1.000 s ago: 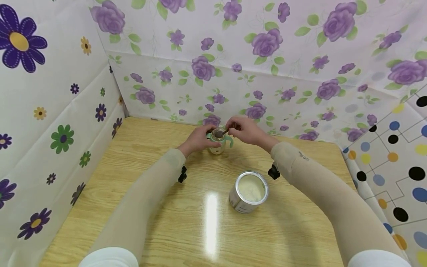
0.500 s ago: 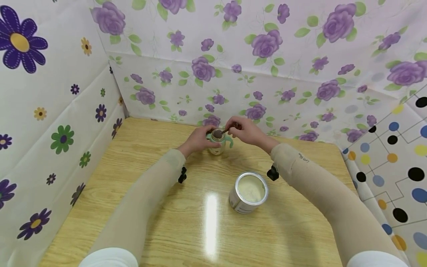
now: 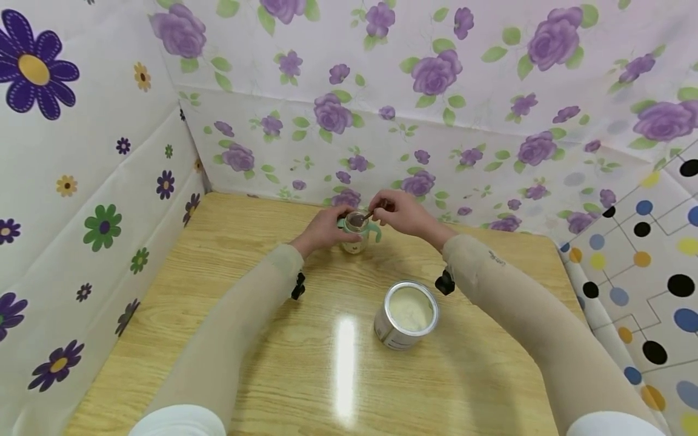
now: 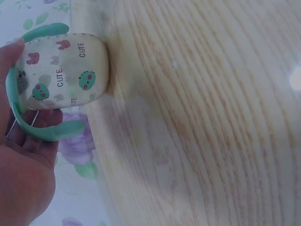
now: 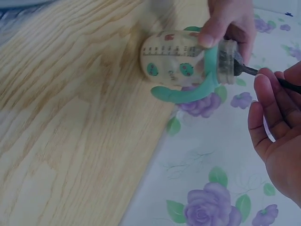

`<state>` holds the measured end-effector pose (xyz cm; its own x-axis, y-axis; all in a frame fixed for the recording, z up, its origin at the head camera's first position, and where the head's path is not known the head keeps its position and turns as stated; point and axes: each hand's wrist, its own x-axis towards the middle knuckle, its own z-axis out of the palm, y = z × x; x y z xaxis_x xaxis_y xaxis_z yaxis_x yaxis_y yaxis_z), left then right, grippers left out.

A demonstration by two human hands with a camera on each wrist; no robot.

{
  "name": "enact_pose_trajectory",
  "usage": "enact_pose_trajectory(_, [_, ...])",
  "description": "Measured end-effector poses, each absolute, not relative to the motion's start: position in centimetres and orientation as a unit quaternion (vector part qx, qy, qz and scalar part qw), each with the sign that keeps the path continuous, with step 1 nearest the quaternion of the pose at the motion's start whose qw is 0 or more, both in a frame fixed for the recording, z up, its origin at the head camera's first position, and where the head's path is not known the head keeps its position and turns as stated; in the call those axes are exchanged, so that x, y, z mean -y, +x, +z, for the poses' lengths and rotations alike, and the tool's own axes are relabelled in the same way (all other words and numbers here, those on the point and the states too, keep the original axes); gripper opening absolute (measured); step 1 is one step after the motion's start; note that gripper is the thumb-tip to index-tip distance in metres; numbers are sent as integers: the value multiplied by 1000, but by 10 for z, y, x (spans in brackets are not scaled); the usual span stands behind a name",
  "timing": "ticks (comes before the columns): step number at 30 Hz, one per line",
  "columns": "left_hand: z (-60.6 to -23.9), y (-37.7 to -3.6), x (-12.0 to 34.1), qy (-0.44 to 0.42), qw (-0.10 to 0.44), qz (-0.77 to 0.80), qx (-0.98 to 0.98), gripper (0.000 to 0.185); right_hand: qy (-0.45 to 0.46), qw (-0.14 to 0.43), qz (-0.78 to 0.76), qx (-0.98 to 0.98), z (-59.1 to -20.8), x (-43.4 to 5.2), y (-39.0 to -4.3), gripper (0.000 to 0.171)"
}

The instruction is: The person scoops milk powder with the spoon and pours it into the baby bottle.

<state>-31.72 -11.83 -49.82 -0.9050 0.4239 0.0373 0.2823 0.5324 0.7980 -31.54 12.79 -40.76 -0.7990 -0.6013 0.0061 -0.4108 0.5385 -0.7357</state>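
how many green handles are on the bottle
2. In the left wrist view, the upper handle is above the bottle and the lower handle below it, by the left hand.

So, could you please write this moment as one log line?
left hand: grips clear green-handled bottle; right hand: pinches dark thin-handled utensil at bottle's mouth; open round metal-rimmed can: on wooden table

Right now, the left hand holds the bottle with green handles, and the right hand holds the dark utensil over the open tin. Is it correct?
Not over the tin: the right hand holds the dark utensil at the bottle's mouth; the right wrist view shows it.
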Motion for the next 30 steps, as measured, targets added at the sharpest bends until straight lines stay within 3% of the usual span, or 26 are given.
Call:
enact_pose_trajectory(19, [-499,-318,117,209,78,440,-870,65,-254,114,-449,-849,-408,-127,-313,31])
enact_pose_trajectory(26, [-498,-318,117,210,73,432,-874,60,-226,72,-515,-824,-406,-124,-312,24])
enact_pose_trajectory(30, [-499,-318,117,207,74,432,-874,60,-206,88,-523,-822,-410,-125,-312,26])
